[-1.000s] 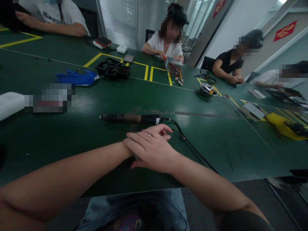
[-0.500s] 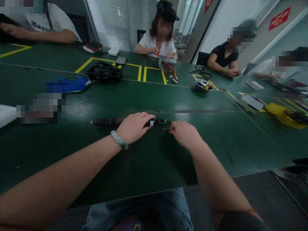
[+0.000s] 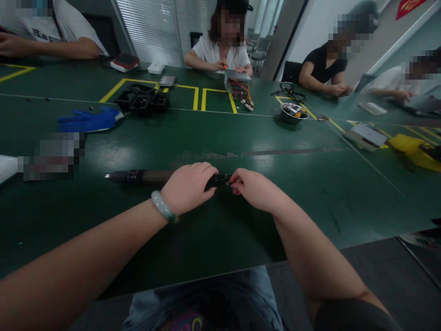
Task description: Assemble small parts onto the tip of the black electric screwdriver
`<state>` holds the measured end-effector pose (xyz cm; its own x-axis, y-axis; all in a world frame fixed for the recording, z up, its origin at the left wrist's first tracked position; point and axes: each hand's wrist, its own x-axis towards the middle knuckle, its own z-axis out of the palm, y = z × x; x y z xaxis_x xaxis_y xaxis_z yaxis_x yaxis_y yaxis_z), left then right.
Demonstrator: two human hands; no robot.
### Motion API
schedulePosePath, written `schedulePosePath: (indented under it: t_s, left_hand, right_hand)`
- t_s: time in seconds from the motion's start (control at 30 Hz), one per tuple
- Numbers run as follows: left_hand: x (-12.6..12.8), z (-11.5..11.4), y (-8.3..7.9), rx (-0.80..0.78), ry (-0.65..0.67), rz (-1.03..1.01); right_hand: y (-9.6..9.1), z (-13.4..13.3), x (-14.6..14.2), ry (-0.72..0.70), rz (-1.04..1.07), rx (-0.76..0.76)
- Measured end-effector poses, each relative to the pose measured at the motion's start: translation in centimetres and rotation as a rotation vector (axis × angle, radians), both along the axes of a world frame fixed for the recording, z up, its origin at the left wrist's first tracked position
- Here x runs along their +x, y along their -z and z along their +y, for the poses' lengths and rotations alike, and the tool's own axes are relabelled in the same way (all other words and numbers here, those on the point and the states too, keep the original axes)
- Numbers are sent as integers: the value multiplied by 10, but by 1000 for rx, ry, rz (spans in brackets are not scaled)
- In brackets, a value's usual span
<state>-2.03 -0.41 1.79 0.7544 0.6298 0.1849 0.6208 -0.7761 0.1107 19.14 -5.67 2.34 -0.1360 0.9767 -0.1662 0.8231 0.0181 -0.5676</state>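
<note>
A long black electric screwdriver (image 3: 138, 177) lies across the green table (image 3: 310, 184), its tip pointing left. My left hand (image 3: 188, 187), with a pale bangle on the wrist, is closed over the tool's rear end. My right hand (image 3: 253, 189) is pinched at the same end, where the cable leaves the tool, its fingertips almost touching those of the left. The cable itself is hidden under my right hand and arm.
A blue glove (image 3: 87, 120) and black plastic housings (image 3: 143, 100) lie at the far left. A metal bowl (image 3: 292, 113), a wired metal box (image 3: 237, 82) and yellow parts (image 3: 409, 147) lie farther off. Several other people sit round the table's far side.
My hands were stacked one on the other, then parted. The left took hold of the screwdriver's rear, the right moved left to pinch at the cable end, and the tool slid leftward.
</note>
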Motion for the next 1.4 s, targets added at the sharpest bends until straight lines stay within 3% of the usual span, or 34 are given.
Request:
schedulePosePath:
  t_s: [0.27,0.47,0.57,0.73,0.87,1.13,1.4]
  left_hand:
    - [5,6,11,8,-33,-27]
    - [5,7,12,36,-13,-31]
    - [5,8,12,44,-12,-36]
    - [4,10,12,22,-10,-61]
    - [3,11,13,-2,6,-79]
    - [1,13,14,-34,4,-97]
    - [1,13,16,-16,7,-114]
  right_hand:
    - [9,13,-4,76,-116,178]
    - [14,26,-4,196,-69,456]
    - [18,34,3,183,-31,558]
    - [26,38,13,-22,113,470]
    - [26,30,7,-164,18,394]
    - [20,22,-3,-241,-210,374]
    - [21,19,-7,-239,-190,391]
